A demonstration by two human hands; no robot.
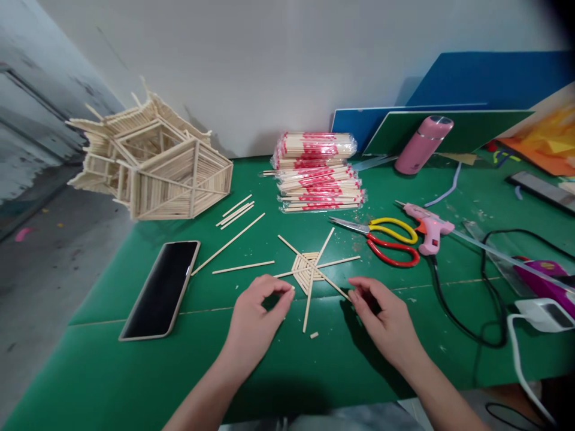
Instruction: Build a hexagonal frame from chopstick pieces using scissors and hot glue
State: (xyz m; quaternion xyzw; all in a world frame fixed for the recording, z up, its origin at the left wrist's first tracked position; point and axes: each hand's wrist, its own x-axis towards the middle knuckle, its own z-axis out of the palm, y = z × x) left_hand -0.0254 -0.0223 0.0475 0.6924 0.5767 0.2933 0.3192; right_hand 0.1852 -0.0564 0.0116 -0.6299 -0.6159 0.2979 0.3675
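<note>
Far left: stick model (182, 173) on the green table (103, 359), near the wall (251, 66). Phone (160, 290) below it, screen dark. Loose sticks (236, 214) between model and packs; a long stick (228, 244) runs diagonally, lower end near the phone's top corner. Another stick (243, 267) lies just above the left hand.

Left hand (263, 308): thumb and forefinger pinched on a tiny pale bit (293, 288), hand just left of the star. Star (313, 267): center of table, between both hands, lying flat; long sticks crossed, rows of short ones set between the arms. Small scrap (314, 335) below it. Wrapped stick packs (318, 173) piled behind, by the wall.

Right hand (381, 311): fingers curled, tips at the end of the star's lower-right arm; can't tell if gripping it.

Scissors (393, 239) beyond right hand, blades slightly apart, pointing left. Pink bottle (424, 145) in front of the green board (471, 129). Pink glue gun (431, 227) beside scissors, nozzle left, black cord (453, 329) trailing. Far right: white plug (545, 314), purple item (545, 278), cut off by frame.
</note>
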